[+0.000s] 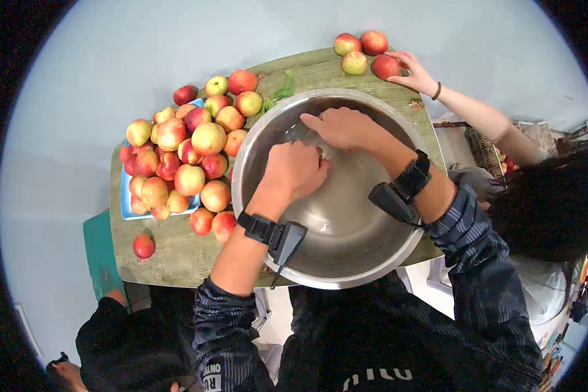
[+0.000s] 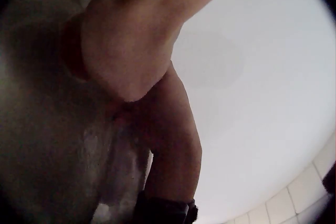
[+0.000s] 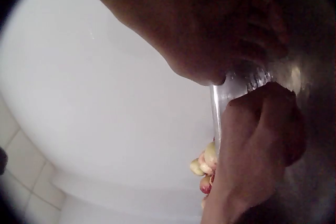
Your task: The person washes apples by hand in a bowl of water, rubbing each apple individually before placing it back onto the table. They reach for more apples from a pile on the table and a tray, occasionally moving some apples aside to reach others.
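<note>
A pale, wet-looking thing [image 1: 320, 150] is seen in the far half of the steel bowl [image 1: 372, 255]. It lies between the left hand [image 1: 295, 171] on its near side and the right hand [image 1: 343, 127] on its far side. The left fingers are clenched, but whether they grasp it cannot be told. The right forefinger is stretched out and the other fingers are hidden. Both wrist views are dim and blurred.

Red-yellow apples [image 1: 189, 179]; silver bowl [image 1: 346, 281]; light-blue tray [image 1: 125, 196]; dark striped sleeve [image 1: 470, 228].
</note>
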The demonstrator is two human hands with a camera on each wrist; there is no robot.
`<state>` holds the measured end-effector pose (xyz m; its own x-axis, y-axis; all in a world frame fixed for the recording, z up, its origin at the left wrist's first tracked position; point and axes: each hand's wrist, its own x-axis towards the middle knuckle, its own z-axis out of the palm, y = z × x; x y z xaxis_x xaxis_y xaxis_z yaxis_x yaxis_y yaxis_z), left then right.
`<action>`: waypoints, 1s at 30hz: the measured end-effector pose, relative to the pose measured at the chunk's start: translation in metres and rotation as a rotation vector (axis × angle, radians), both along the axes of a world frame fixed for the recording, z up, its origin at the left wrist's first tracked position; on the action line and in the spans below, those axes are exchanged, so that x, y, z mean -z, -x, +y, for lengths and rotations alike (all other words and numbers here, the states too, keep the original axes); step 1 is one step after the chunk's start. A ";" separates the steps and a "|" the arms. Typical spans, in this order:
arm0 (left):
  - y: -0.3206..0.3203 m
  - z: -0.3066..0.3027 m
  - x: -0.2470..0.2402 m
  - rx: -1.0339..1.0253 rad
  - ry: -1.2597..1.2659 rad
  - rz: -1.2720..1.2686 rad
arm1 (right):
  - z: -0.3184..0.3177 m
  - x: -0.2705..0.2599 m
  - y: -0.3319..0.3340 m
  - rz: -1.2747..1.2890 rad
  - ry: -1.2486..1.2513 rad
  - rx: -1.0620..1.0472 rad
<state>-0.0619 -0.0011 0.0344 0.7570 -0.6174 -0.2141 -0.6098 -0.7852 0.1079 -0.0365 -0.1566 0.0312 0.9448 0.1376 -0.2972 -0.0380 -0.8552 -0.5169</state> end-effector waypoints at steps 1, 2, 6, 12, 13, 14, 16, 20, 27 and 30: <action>0.002 -0.001 -0.006 -0.029 -0.008 0.012 | 0.000 0.001 -0.001 -0.013 -0.005 0.012; 0.003 -0.004 -0.014 -0.059 -0.017 0.021 | -0.002 0.001 -0.003 0.024 0.002 0.006; 0.000 0.003 0.007 -0.019 0.266 -0.005 | -0.003 -0.001 -0.004 0.095 0.003 -0.023; -0.001 0.008 0.025 0.150 0.421 -0.188 | -0.004 0.006 -0.003 0.018 -0.008 -0.141; -0.001 0.008 0.021 0.100 0.386 -0.090 | -0.004 0.010 -0.004 -0.022 -0.014 -0.176; -0.002 0.006 0.016 0.050 0.352 0.005 | -0.006 0.013 -0.006 -0.029 -0.019 -0.181; -0.001 0.007 0.007 -0.006 0.299 0.093 | -0.004 0.009 -0.003 -0.025 -0.027 -0.194; -0.003 0.004 0.010 0.011 0.257 0.036 | -0.009 0.019 0.002 -0.266 0.177 -0.369; -0.002 -0.002 -0.003 -0.162 0.334 0.117 | -0.009 0.009 -0.001 -0.146 0.145 -0.364; 0.001 0.005 0.009 -0.033 0.659 0.136 | -0.008 -0.008 -0.009 0.114 0.031 -0.250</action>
